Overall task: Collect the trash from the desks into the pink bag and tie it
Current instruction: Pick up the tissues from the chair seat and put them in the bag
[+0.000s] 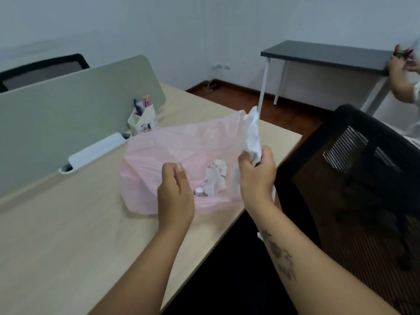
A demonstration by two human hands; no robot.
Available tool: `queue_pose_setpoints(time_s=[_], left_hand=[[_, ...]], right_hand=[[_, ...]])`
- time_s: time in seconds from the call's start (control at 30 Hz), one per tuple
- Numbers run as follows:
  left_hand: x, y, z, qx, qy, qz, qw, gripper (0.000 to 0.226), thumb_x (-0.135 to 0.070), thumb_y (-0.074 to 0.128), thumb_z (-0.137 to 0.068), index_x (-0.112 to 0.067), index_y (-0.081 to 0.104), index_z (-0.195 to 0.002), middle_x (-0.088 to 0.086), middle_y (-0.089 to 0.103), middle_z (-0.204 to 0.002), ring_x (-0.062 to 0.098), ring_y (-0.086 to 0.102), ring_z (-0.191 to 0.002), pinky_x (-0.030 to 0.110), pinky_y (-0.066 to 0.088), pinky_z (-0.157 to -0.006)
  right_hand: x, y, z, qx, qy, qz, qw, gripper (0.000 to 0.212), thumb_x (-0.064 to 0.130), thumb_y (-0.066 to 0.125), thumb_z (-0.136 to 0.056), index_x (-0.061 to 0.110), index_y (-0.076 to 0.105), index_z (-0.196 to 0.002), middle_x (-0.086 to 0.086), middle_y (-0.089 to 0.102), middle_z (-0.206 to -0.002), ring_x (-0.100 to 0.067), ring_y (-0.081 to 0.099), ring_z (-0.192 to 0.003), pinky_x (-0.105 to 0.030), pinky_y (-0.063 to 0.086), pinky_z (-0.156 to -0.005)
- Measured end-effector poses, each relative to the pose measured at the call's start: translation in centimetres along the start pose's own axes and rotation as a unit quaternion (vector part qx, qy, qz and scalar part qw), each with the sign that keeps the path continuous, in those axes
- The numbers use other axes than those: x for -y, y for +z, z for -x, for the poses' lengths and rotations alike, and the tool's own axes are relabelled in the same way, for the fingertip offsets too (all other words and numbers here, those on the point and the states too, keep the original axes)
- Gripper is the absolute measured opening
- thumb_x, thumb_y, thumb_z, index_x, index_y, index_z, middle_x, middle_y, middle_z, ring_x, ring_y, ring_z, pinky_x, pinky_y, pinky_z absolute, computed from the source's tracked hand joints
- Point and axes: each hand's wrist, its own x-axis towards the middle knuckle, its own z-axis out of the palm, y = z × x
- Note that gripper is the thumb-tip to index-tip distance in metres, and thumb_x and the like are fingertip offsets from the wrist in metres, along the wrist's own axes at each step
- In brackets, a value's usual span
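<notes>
A thin pink bag (pixel 159 151) lies open on the light wooden desk (pixel 68 235), near its right corner. Crumpled white paper (pixel 216 178) shows inside the bag. My left hand (pixel 175 192) pinches the bag's near rim and holds the mouth open. My right hand (pixel 256 176) is at the bag's right side, shut on a crumpled white paper (pixel 251 135) that sticks up above the fingers. Whether the right hand also holds the bag's rim is unclear.
A white pen holder (pixel 142 120) with pens stands against the grey-green divider (pixel 68 110). A white cable tray (pixel 97 151) lies along it. A black mesh chair (pixel 354 189) is close on the right. A dark table (pixel 325 54) stands by the far wall. Another person's hands (pixel 402 64) are at the right edge.
</notes>
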Motion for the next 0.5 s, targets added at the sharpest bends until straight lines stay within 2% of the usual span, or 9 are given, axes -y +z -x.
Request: queue_pose_setpoints(time_s=[0.07,0.1,0.13,0.17,0.2,0.23,0.37,0.43,0.5], left_hand=[[-0.1,-0.3,-0.1,-0.009,-0.005,0.002,1.0,0.027,-0.029,0.033,-0.106,-0.009,0.043,-0.092,-0.004,0.048,-0.062,0.001,0.047,-0.054,0.017,0.035,-0.051],[-0.1,-0.4,-0.2,-0.015,-0.008,0.001,1.0,0.026,-0.029,0.033,-0.106,-0.009,0.043,-0.092,-0.004,0.048,-0.062,0.001,0.047,-0.055,0.017,0.035,-0.052],[-0.1,-0.5,-0.3,-0.021,-0.011,-0.002,1.0,0.025,-0.029,0.033,-0.106,-0.01,0.043,-0.092,-0.003,0.049,-0.063,0.001,0.047,-0.055,0.017,0.035,-0.052],[-0.1,-0.7,-0.3,-0.025,-0.013,-0.007,1.0,0.025,-0.029,0.033,-0.106,-0.01,0.042,-0.092,-0.003,0.049,-0.063,0.001,0.047,-0.055,0.018,0.035,-0.052],[-0.1,-0.7,-0.3,-0.027,-0.015,-0.012,0.999,0.025,-0.029,0.032,-0.106,-0.011,0.042,-0.093,-0.003,0.049,-0.063,0.001,0.046,-0.055,0.018,0.034,-0.051],[0.0,-0.8,-0.2,-0.026,-0.015,-0.015,0.999,0.025,-0.03,0.032,-0.106,-0.011,0.042,-0.092,-0.003,0.049,-0.062,0.0,0.046,-0.055,0.018,0.034,-0.051],[0.4,-0.8,0.4,-0.012,-0.02,-0.019,1.0,0.027,-0.031,0.032,-0.106,-0.01,0.043,-0.094,-0.001,0.05,-0.065,0.003,0.046,-0.055,0.018,0.034,-0.051],[1.0,-0.2,1.0,0.002,-0.021,-0.024,0.999,0.027,-0.032,0.031,-0.106,-0.01,0.044,-0.095,-0.001,0.052,-0.066,0.007,0.048,-0.057,0.023,0.037,-0.055],[2.2,0.4,1.8,0.025,-0.018,-0.041,0.999,0.028,-0.034,0.031,-0.106,-0.011,0.044,-0.095,0.002,0.052,-0.065,0.014,0.049,-0.059,0.034,0.039,-0.055]], right_hand=[[-1.1,1.2,-0.7,0.136,0.041,0.092,0.986,0.017,0.011,0.057,-0.09,0.014,0.06,-0.106,0.002,0.056,-0.083,-0.02,0.058,-0.077,-0.024,0.047,-0.066],[-1.9,1.3,-1.2,0.271,0.05,0.211,0.938,0.027,0.013,0.058,-0.091,0.016,0.058,-0.117,-0.001,0.059,-0.095,-0.025,0.062,-0.093,-0.027,0.049,-0.077],[-2.5,1.2,-1.7,0.396,0.057,0.322,0.858,0.032,0.017,0.06,-0.091,0.018,0.056,-0.124,-0.005,0.059,-0.109,-0.029,0.059,-0.11,-0.029,0.047,-0.088],[-3.1,0.9,-2.0,0.467,0.063,0.397,0.788,0.039,0.021,0.063,-0.091,0.018,0.056,-0.129,-0.007,0.057,-0.124,-0.028,0.054,-0.12,-0.03,0.043,-0.095],[-3.4,0.6,-2.5,0.485,0.058,0.432,0.758,0.042,0.024,0.067,-0.089,0.02,0.058,-0.13,-0.005,0.055,-0.133,-0.025,0.052,-0.123,-0.027,0.041,-0.098],[-3.7,0.2,-3.1,0.463,0.042,0.425,0.776,0.042,0.025,0.071,-0.086,0.021,0.062,-0.126,-0.003,0.057,-0.132,-0.021,0.054,-0.12,-0.025,0.041,-0.097],[-4.2,-2.7,-5.3,0.236,-0.052,0.307,0.92,0.015,0.023,0.065,-0.089,0.018,0.07,-0.102,0.005,0.067,-0.101,-0.012,0.058,-0.091,-0.029,0.048,-0.085],[-5.4,-5.2,-6.3,0.129,-0.055,0.286,0.948,0.015,0.018,0.055,-0.093,0.014,0.068,-0.101,0.0,0.063,-0.101,-0.017,0.057,-0.092,-0.031,0.047,-0.081],[-8.1,-7.7,-6.7,0.074,-0.002,0.323,0.944,0.021,0.014,0.047,-0.096,0.012,0.063,-0.11,-0.007,0.057,-0.111,-0.023,0.054,-0.096,-0.032,0.044,-0.078]])
